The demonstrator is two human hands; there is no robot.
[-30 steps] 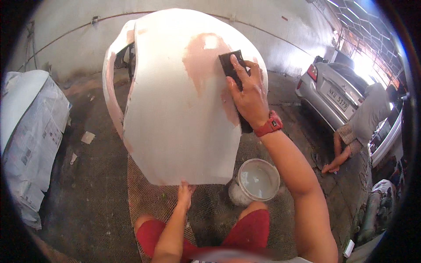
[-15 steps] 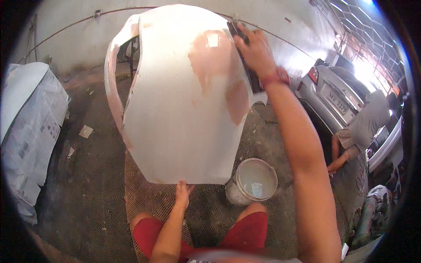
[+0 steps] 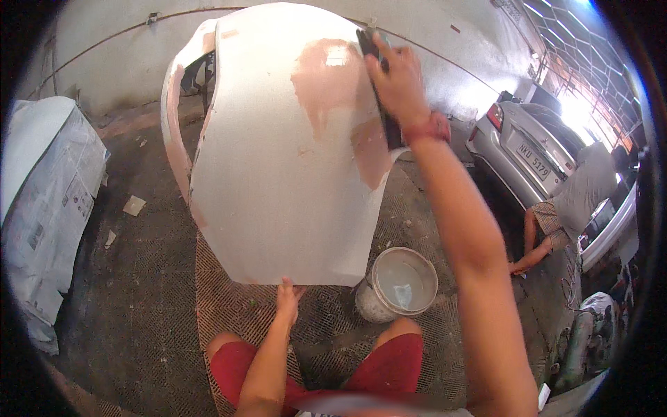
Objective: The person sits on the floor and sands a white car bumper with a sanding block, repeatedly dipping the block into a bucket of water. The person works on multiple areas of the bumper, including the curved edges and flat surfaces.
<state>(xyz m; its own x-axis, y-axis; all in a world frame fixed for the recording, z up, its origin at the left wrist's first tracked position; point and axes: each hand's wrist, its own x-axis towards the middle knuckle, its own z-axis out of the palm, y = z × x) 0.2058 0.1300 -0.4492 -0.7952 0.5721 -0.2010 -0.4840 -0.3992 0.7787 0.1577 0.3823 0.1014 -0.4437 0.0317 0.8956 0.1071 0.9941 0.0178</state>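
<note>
A pale car door panel (image 3: 278, 160) with pinkish filler patches stands in front of me, its window frame at the left. My right hand (image 3: 394, 83) is closed on a black sanding block (image 3: 368, 43) against the panel's upper right edge. My left hand (image 3: 288, 302) grips the panel's bottom edge from below, with some fingers hidden. A bucket (image 3: 381, 299) of cloudy water stands below the panel's lower right, near my right knee.
A covered pale body part (image 3: 52, 215) stands at the left. At the right a silver car (image 3: 511, 167) has a person (image 3: 580, 194) bent beside it, and gas cylinders (image 3: 583, 347) lie lower down. A wall (image 3: 118, 55) runs behind the panel. Rubber mats (image 3: 243, 320) cover some floor.
Since a second ago my right hand has moved up the panel to its top right edge, and the block is now seen more edge-on. My left hand remains on the bottom edge.
</note>
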